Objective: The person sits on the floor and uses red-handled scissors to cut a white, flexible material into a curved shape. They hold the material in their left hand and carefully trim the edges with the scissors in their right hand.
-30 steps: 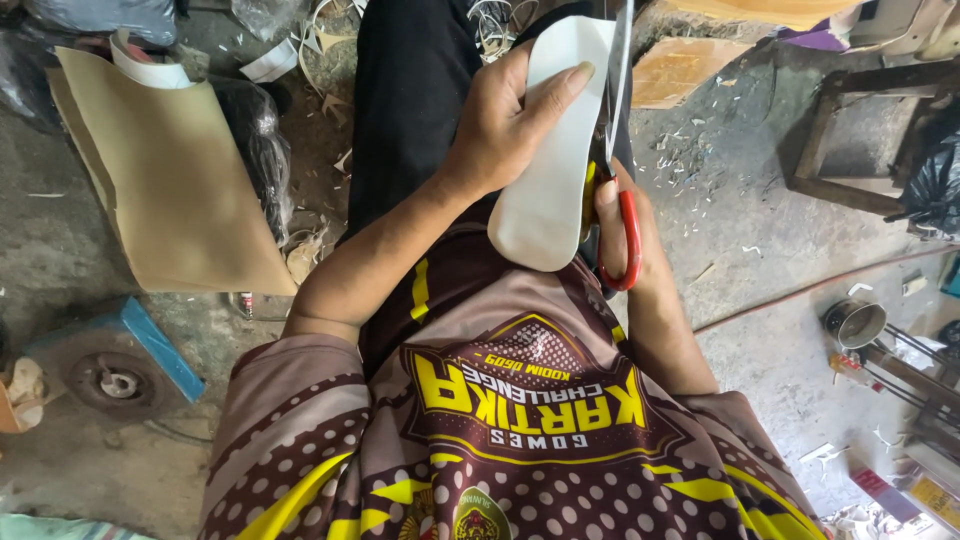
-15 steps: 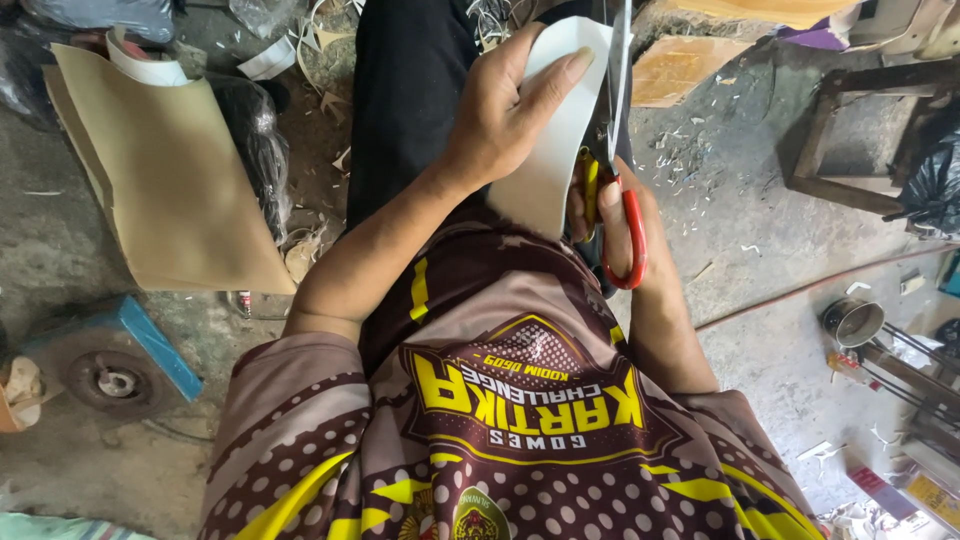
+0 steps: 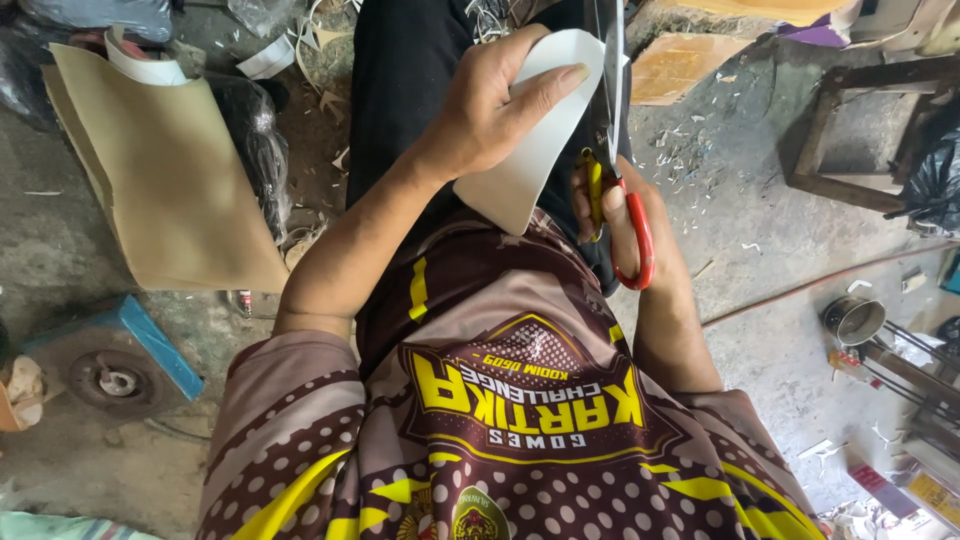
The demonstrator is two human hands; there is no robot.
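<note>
My left hand [image 3: 495, 105] grips a white, sole-shaped sheet [image 3: 525, 165] over my lap, thumb lying across its top face. My right hand [image 3: 625, 215] holds scissors [image 3: 617, 130] with red and yellow handles, fingers through the loops. The steel blades run along the sheet's right edge and point away from me. My black trousers lie beneath the sheet.
A large tan sheet [image 3: 165, 170] lies on the concrete floor at left, with a blue block and a round metal part [image 3: 110, 375] below it. Pale offcuts [image 3: 690, 150] litter the floor. A wooden frame [image 3: 860, 130] stands at right, and a small metal cup [image 3: 853, 318] lower right.
The white sheet has slid toward me through the scissors, so more of it hangs below my left hand. The blades have advanced along its right edge.
</note>
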